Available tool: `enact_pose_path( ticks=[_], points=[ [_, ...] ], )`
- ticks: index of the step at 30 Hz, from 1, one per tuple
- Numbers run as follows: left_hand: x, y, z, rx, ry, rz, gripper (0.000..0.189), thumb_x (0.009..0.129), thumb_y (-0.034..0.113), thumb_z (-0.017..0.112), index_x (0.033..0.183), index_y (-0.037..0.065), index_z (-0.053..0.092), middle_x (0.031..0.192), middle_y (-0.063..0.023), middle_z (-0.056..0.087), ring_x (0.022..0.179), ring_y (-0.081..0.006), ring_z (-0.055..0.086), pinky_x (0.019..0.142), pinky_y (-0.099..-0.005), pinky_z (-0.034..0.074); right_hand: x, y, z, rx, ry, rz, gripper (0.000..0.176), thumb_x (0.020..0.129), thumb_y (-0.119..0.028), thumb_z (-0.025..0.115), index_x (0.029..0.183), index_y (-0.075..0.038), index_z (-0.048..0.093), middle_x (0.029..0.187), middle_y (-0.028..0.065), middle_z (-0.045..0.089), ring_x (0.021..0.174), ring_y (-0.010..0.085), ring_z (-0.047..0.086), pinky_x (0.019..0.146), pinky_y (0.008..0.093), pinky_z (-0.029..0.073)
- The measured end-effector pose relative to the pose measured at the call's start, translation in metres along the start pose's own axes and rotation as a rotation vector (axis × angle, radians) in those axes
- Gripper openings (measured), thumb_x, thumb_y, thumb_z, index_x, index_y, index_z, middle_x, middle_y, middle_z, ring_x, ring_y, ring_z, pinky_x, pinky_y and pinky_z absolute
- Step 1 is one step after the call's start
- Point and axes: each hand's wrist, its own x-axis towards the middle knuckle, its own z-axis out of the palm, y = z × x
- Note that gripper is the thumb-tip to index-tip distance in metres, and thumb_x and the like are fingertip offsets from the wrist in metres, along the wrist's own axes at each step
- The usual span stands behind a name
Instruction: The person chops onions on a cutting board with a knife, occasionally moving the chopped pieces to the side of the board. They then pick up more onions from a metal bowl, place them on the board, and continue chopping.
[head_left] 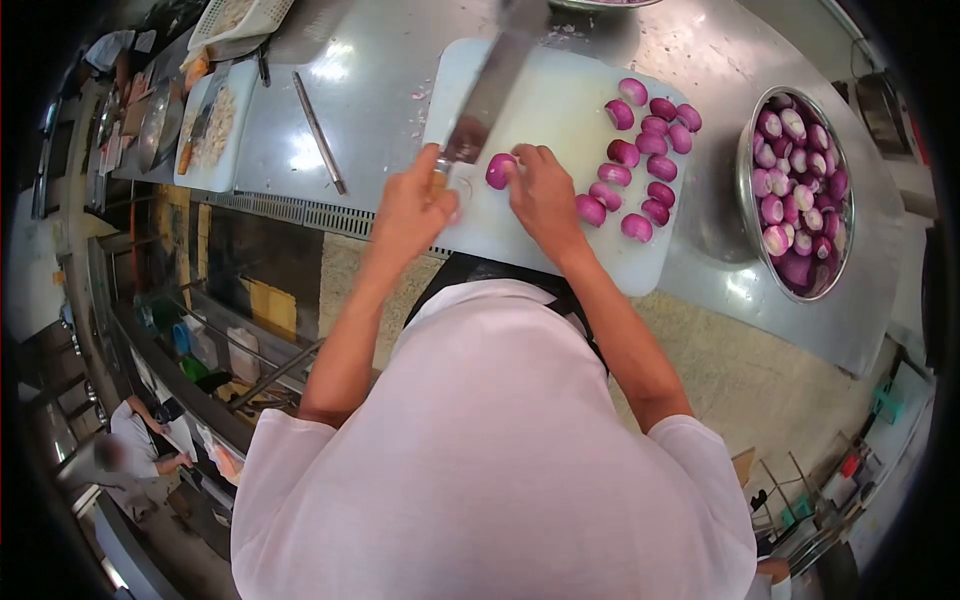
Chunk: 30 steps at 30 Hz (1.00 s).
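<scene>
White board edge, L hand w/ knife, R w/ onion

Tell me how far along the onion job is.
Peeling looks done: the lined-up onions on the cutting board and those in the metal bowl are glossy purple, without visible papery skin. In hand: the left hand grips a knife, beside a single onion at the fingertips of the right hand. Left, probably: the bowlful. Whether the board's rows are already cut, I can't tell.

Bare cutting board between knife and onion rows
</scene>
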Motion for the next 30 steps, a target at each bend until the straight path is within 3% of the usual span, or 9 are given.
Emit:
enact_pose_path(
  ticks=[4, 7, 10, 13, 15, 17, 19, 25, 30],
  points=[
    [0.001, -0.026, -0.02, -0.098, 0.083, -0.071, 0.031, 0.082, 0.004, 0.063, 0.11, -0.002, 0.051, 0.065, -0.0005, 0.05, 0.052, -0.0075, 0.044, 0.048, -0.0258, 0.037, 0.003, -0.016, 0.012, -0.061, -0.121, 0.0, 0.028, 0.081, -0.01, 0.071, 0.108, -0.008, 0.062, 0.104, 0.0153, 0.062, 0.094, 0.0358, 0.062, 0.079, 0.0447, 0.051],
    [0.0, -0.062, -0.018, 0.026, 0.071, -0.111, 0.031, 0.081, 0.004, 0.062, 0.109, -0.002, 0.051, 0.065, -0.0011, 0.051, 0.05, -0.0084, 0.044, 0.047, -0.0267, 0.038, 0.029, 0.01, 0.016, -0.131, -0.054, -0.057, 0.023, 0.079, -0.006, 0.069, 0.102, -0.008, 0.065, 0.105, 0.0135, 0.061, 0.096, 0.0346, 0.059, 0.08, 0.0437, 0.052],
    [-0.011, -0.088, -0.003, 0.008, 0.121, 0.042, 0.031, 0.081, 0.004, 0.061, 0.11, 0.0, 0.051, 0.064, -0.0016, 0.051, 0.046, -0.0101, 0.044, 0.044, -0.0275, 0.037, 0.05, 0.016, -0.002, -0.209, 0.065, -0.085, 0.021, 0.075, -0.003, 0.068, 0.095, -0.008, 0.067, 0.105, 0.0127, 0.061, 0.094, 0.0331, 0.058, 0.078, 0.043, 0.051],
    [-0.018, -0.092, 0.006, 0.06, 0.098, -0.093, 0.033, 0.081, 0.004, 0.06, 0.113, 0.003, 0.052, 0.06, -0.0015, 0.049, 0.044, -0.0118, 0.045, 0.041, -0.0287, 0.036, 0.043, 0.002, 0.001, -0.135, 0.068, -0.338, 0.016, 0.073, -0.005, 0.069, 0.088, -0.004, 0.068, 0.101, 0.0136, 0.064, 0.094, 0.033, 0.058, 0.076, 0.0436, 0.048],
    [-0.016, -0.104, 0.012, -0.085, 0.128, -0.146, 0.035, 0.082, 0.003, 0.059, 0.116, 0.007, 0.052, 0.055, -0.0008, 0.046, 0.042, -0.0126, 0.046, 0.038, -0.0302, 0.036, 0.01, -0.01, 0.025, 0.04, -0.225, -0.392, 0.019, 0.067, -0.004, 0.069, 0.086, -0.002, 0.067, 0.095, 0.0152, 0.062, 0.094, 0.0327, 0.059, 0.077, 0.0432, 0.05],
    [-0.013, -0.11, 0.013, -0.059, 0.116, -0.092, 0.036, 0.083, 0.002, 0.058, 0.118, 0.008, 0.053, 0.055, -0.0007, 0.046, 0.04, -0.0128, 0.046, 0.035, -0.0311, 0.036, -0.018, -0.03, 0.035, 0.016, -0.306, -0.434, 0.007, 0.068, -0.005, 0.064, 0.074, -0.002, 0.066, 0.083, 0.0124, 0.057, 0.089, 0.0312, 0.057, 0.075, 0.0423, 0.05],
    [-0.016, -0.085, 0.006, -0.04, 0.068, -0.201, 0.037, 0.078, 0.008, 0.061, 0.113, -0.001, 0.05, 0.075, -0.0248, 0.059, 0.073, -0.045, 0.059, 0.065, -0.0461, 0.047, -0.026, -0.027, 0.041, -0.102, -0.31, -0.472, 0.003, 0.067, -0.004, 0.063, 0.069, -0.004, 0.064, 0.082, 0.0104, 0.057, 0.087, 0.029, 0.056, 0.076, 0.0396, 0.05],
    [-0.021, -0.087, 0.008, -0.051, 0.068, -0.207, 0.028, 0.079, 0.004, 0.059, 0.104, 0.0, 0.046, 0.071, -0.0196, 0.054, 0.064, -0.0359, 0.056, 0.062, -0.0426, 0.045, 0.02, 0.0, 0.031, -0.276, -0.093, -0.196, 0.009, 0.069, 0.002, 0.06, 0.074, -0.002, 0.065, 0.09, 0.0105, 0.059, 0.09, 0.0299, 0.055, 0.079, 0.0393, 0.049],
    [-0.02, -0.074, 0.002, -0.106, 0.031, -0.244, 0.031, 0.08, 0.001, 0.057, 0.109, 0.001, 0.047, 0.063, -0.0126, 0.052, 0.052, -0.0234, 0.055, 0.05, -0.0381, 0.045, 0.038, 0.008, 0.003, -0.436, 0.15, -0.257, 0.011, 0.07, 0.002, 0.06, 0.08, -0.001, 0.067, 0.105, 0.0118, 0.06, 0.098, 0.0311, 0.055, 0.083, 0.0425, 0.045]
  ],
)
